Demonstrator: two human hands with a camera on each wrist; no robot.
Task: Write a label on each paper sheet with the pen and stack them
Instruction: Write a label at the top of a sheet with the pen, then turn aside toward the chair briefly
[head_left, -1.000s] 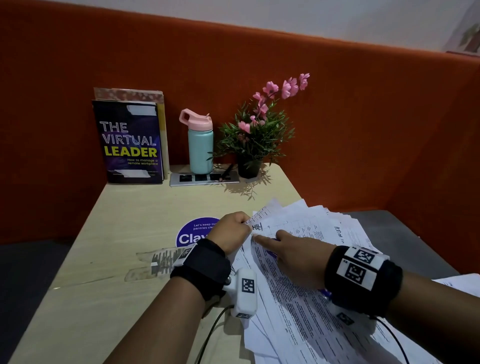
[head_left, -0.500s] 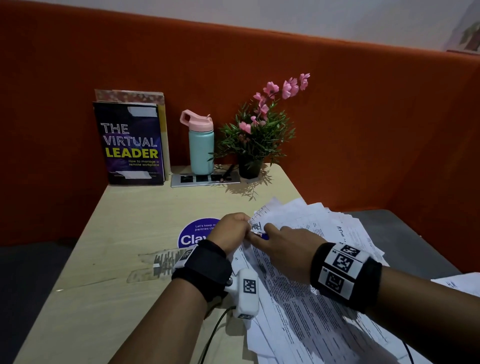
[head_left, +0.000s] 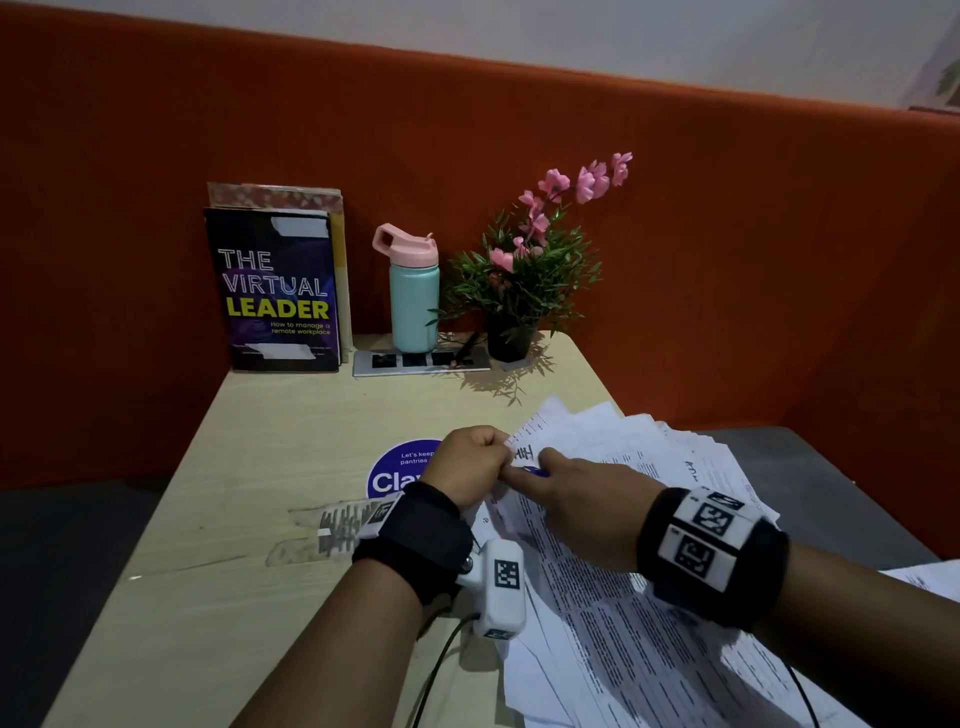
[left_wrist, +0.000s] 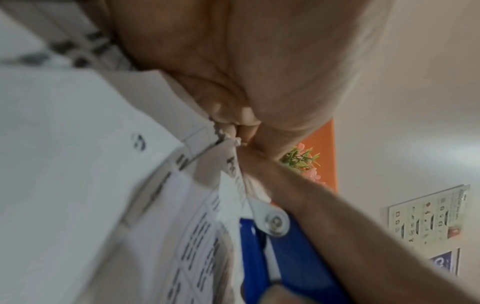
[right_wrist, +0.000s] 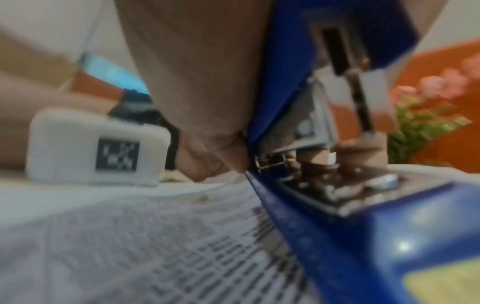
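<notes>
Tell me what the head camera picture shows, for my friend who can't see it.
Two hands meet at the corner of a fanned pile of printed papers on a table: the left hand pinches the corner, the right hand holds a blue stapler. Behind stand a book, a bottle and a pink-flowered plant.

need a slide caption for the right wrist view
Right hand grips a blue metal stapler above printed white paper sheets, pink flowers blurred behind.

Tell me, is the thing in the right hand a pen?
No, the right hand holds a blue stapler, its metal magazine plain in the right wrist view.
</notes>
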